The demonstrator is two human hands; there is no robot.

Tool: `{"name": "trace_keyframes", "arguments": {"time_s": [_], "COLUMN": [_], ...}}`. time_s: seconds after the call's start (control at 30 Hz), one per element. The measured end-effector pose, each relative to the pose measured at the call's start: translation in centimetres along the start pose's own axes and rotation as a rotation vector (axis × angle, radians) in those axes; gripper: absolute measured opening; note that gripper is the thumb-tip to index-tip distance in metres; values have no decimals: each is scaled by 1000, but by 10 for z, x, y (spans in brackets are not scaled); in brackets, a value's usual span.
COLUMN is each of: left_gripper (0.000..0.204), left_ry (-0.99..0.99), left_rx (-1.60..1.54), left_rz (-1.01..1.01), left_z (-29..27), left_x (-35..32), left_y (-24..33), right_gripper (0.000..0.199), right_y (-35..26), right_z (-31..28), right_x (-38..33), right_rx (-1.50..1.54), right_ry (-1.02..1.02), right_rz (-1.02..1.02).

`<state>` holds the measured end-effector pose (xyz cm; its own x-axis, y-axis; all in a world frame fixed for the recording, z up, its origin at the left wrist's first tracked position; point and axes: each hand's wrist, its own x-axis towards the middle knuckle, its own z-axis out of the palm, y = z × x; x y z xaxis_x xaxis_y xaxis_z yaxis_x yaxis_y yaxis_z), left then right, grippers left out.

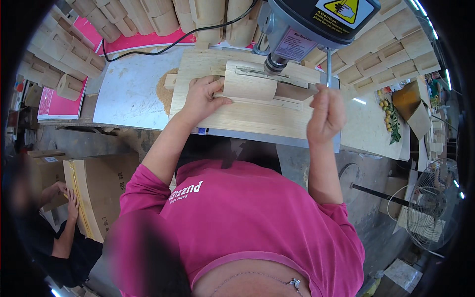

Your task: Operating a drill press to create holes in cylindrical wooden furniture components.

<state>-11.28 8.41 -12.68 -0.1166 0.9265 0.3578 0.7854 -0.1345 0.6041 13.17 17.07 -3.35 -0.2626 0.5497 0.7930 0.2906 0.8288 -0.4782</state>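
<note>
A curved pale wooden piece [250, 81] lies on the plywood jig board [247, 116] under the bench drill's chuck [273, 63], near the board's far edge. The left hand [203, 99] presses flat on the piece's left end, fingers spread over it. The right hand [325, 113] is clenched around the drill's feed lever [329, 67] at the board's right edge. A sawdust heap [166, 91] sits just off the board's left edge on the metal tabletop [128, 94]. Stacked wooden blanks [163, 17] line the far edge.
</note>
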Motion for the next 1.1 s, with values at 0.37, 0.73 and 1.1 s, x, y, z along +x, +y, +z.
{"name": "trace_keyframes", "arguments": {"time_s": [0.37, 0.73, 1.1], "left_gripper": [50, 46, 51], "left_ry": [68, 37, 61], "left_rx": [41, 51, 61], "left_rz": [35, 33, 65], "left_z": [6, 28, 29], "left_x": [-3, 12, 12], "left_y": [-4, 24, 22], "right_gripper": [8, 34, 7], "right_y": [-8, 7, -9], "right_z": [-20, -10, -13], "right_x": [37, 177, 6], "right_rx": [-31, 12, 114], "right_ry": [52, -81, -83], "right_rz": [-39, -69, 169]}}
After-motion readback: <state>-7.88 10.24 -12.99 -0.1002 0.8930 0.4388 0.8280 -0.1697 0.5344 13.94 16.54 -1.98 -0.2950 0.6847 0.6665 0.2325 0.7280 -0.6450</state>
